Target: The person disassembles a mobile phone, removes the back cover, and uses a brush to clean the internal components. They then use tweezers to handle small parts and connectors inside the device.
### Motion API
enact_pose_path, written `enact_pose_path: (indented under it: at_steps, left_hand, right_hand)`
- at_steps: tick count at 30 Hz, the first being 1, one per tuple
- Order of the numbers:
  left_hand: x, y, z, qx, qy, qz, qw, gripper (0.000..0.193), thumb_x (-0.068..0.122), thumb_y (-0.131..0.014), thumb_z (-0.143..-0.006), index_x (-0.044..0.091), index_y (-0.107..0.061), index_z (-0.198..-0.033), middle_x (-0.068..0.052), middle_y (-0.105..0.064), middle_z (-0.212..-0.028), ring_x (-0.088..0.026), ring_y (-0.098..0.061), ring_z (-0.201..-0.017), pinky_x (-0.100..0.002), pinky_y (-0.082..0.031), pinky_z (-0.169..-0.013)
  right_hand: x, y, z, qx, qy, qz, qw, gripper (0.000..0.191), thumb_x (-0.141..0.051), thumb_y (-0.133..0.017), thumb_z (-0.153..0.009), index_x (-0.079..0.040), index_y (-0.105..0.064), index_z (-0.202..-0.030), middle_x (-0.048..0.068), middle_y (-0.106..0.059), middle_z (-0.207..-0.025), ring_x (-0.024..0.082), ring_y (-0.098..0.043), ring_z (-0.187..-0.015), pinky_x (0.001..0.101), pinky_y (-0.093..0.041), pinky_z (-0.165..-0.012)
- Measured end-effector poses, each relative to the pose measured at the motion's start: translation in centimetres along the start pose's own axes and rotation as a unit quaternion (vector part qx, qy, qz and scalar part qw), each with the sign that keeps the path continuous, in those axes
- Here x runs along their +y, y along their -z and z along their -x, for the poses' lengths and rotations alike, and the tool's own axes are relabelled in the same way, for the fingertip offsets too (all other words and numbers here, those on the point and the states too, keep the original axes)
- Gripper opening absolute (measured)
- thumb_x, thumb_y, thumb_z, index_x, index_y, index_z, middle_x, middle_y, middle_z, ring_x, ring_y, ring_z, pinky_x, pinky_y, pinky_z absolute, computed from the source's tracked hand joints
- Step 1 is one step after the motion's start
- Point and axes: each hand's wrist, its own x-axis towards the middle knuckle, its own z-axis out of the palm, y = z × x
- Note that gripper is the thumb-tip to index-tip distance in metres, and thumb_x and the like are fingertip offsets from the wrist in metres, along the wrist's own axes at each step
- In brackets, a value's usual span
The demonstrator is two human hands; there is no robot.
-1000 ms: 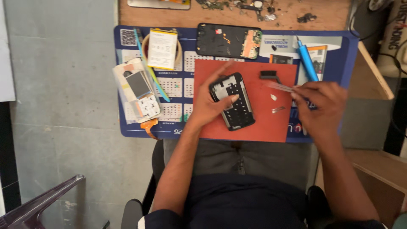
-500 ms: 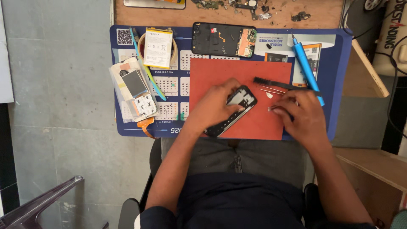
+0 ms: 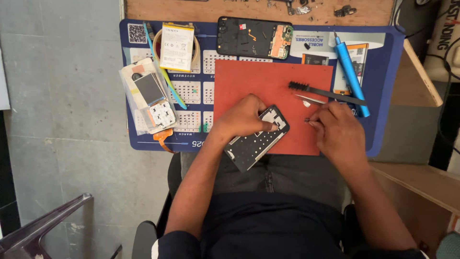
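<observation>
Risk first: right hand (image 3: 338, 132) pinched a tiny dark part (image 3: 307, 120), prob. a screw, at fingertips just right of centre frame, over red mat (image 3: 268, 81). Part that small could slip and roll off the mat's near edge into the lap, I judged. Left hand (image 3: 242, 117) lay clamped over phone frame (image 3: 256, 139), thumb on its upper end; frame sat tilted, lower end hanging off the mat toward the person, so a nudge might tip it. Frame was black, flat, rectangular, dotted w/ small holes. Mat looked matte, smooth. Thin black brush (image 3: 326, 92) and white-tipped tweezers (image 3: 311, 100) lay just above right hand. Blue driver (image 3: 351, 76), slim cylinder, upper right. Opened black phone (image 3: 254, 37) top centre, white battery (image 3: 177, 46) upper left.
</observation>
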Motion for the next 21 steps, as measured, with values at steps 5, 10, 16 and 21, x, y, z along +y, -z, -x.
enact_pose_path:
  at_steps: [5,10,16,21]
  left_hand:
    - [-0.6,-0.1,-0.3,0.006,0.014,0.011,1.0,0.022,0.015,-0.085,-0.073,-0.004,-0.076,-0.077,-0.01,-0.071,-0.061,-0.012,-0.066,-0.051,-0.03,-0.052,-0.05]
    - [-1.0,-0.3,-0.5,0.012,-0.003,-0.003,1.0,0.02,0.014,-0.084,-0.072,-0.004,-0.077,-0.077,-0.01,-0.071,-0.061,-0.013,-0.067,-0.053,-0.03,-0.053,-0.054]
    - [-1.3,-0.3,-0.6,0.003,-0.004,0.014,1.0,0.02,0.015,-0.083,-0.072,-0.004,-0.075,-0.075,-0.01,-0.069,-0.06,-0.013,-0.064,-0.051,-0.032,-0.051,-0.05]
    - [-1.5,-0.2,-0.7,0.007,-0.022,0.009,1.0,0.021,0.015,-0.083,-0.072,-0.004,-0.075,-0.073,-0.009,-0.067,-0.056,-0.012,-0.063,-0.048,-0.031,-0.051,-0.049]
  right_hand:
    - [-0.3,-0.1,0.2,-0.008,-0.037,0.016,0.999,0.009,-0.012,-0.079,-0.089,-0.01,-0.071,-0.093,0.003,-0.062,-0.097,0.026,-0.064,-0.094,0.0397,-0.053,-0.076]
    - [-0.1,-0.4,0.2,-0.018,-0.039,0.023,0.999,0.012,-0.01,-0.078,-0.086,-0.006,-0.067,-0.09,0.008,-0.063,-0.097,0.029,-0.064,-0.092,0.0412,-0.053,-0.077]
    - [-0.3,-1.2,0.4,0.019,-0.086,-0.182,0.979,0.017,-0.003,-0.075,-0.094,-0.005,-0.074,-0.111,0.005,-0.069,-0.099,0.014,-0.07,-0.081,0.027,-0.054,-0.065]
    - [-1.7,-3.3,-0.8,0.036,-0.073,-0.295,0.952,0.015,0.0,-0.076,-0.091,-0.003,-0.077,-0.106,0.004,-0.069,-0.098,0.005,-0.06,-0.07,0.02,-0.046,-0.059]
